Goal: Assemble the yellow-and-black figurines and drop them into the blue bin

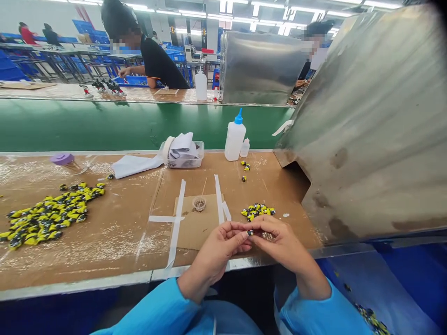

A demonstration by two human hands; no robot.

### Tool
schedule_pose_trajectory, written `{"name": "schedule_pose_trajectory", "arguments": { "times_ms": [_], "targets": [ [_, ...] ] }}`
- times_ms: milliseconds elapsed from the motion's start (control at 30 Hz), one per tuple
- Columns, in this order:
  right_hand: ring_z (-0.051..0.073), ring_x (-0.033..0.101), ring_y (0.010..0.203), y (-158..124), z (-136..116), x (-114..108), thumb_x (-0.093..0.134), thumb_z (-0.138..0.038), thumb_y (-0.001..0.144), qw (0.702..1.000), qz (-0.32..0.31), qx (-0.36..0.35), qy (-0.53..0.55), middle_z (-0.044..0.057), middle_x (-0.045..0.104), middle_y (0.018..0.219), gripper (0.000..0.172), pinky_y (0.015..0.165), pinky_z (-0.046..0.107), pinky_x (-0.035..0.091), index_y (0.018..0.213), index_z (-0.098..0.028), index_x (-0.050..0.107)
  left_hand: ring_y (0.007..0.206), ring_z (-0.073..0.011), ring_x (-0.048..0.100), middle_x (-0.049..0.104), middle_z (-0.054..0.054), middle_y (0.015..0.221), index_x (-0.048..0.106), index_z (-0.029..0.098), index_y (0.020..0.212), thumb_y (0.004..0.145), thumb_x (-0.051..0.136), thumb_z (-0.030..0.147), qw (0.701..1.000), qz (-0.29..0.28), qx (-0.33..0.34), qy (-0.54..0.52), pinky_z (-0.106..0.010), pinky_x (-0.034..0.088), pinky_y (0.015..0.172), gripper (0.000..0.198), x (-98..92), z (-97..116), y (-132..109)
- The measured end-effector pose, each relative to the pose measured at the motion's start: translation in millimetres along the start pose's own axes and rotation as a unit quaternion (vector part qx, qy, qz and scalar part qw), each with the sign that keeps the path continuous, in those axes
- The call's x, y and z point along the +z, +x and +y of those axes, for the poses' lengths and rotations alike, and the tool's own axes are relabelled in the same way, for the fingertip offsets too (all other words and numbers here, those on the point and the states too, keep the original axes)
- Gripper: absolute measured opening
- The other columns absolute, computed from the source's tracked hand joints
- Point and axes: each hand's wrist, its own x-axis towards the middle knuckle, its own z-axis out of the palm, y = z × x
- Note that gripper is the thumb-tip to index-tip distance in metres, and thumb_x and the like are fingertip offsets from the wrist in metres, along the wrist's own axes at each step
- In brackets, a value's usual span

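My left hand [220, 246] and my right hand [279, 242] meet at the front edge of the brown workbench [115, 242]. Between their pinched fingertips sits one small black-and-yellow piece [250, 231]. Both wrists wear bright blue sleeves. Just beyond my fingers lies a small cluster of the same yellow-and-black pieces [257, 211]. A tiny round cup [199, 203] with a thin stick rests on a taped cardboard square [195, 228] to the left of the cluster.
A large heap of yellow-and-black pieces [45, 216] covers the left of the bench. A white squeeze bottle [234, 137], a small vial [245, 148], a plastic tub with tape and cloth [181, 153] stand by the green conveyor [104, 125]. A metal hood [370, 130] fills the right. Other people work across.
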Motion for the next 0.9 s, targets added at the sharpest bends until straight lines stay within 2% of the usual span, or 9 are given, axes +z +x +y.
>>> {"name": "schedule_pose_trajectory", "arguments": {
  "times_ms": [133,267,500,900],
  "targets": [
    [0.013,0.061,0.079,-4.4,1.8,4.5,0.06,-0.015,0.078,0.999,0.01,0.032,0.03,0.003,0.067,0.094,0.027,0.073,0.026,0.05,0.104,-0.024,0.066,0.067,-0.0105,0.063,0.068,-0.006,0.077,0.059,0.01,0.092,0.071,0.073,0.023,1.0,0.003,-0.021,-0.017,-0.023,0.051,0.071,0.029,-1.4,-0.7,-0.9],
    [0.015,0.063,0.087,-8.7,5.7,7.0,0.059,-0.018,0.08,0.996,0.03,0.052,0.068,0.003,0.067,0.102,0.029,0.082,0.03,0.051,0.108,-0.022,0.063,0.069,-0.011,0.065,0.069,-0.008,0.079,0.058,0.01,0.096,0.076,0.069,0.021,0.999,-0.009,-0.03,-0.038,-0.023,0.052,0.071,0.026,-1.1,-2.4,-0.2],
    [0.018,0.063,0.098,-11.1,10.1,9.2,0.058,-0.026,0.083,0.982,0.02,0.091,0.163,0.006,0.067,0.108,0.026,0.09,0.036,0.05,0.109,-0.02,0.061,0.068,-0.0114,0.066,0.069,-0.008,0.077,0.056,0.01,0.097,0.079,0.065,0.015,0.996,0.0,-0.053,-0.071,-0.022,0.054,0.069,0.021,-1.0,-5.1,1.1],
    [0.018,0.062,0.099,-15.3,14.6,11.7,0.057,-0.028,0.085,0.984,0.005,0.093,0.15,0.005,0.066,0.109,0.028,0.09,0.034,0.049,0.112,-0.023,0.059,0.067,-0.0111,0.066,0.068,-0.01,0.079,0.056,0.008,0.098,0.081,0.062,0.016,0.996,-0.008,-0.061,-0.059,-0.022,0.054,0.068,0.019,0.8,-5.1,4.1]
  ]
}}
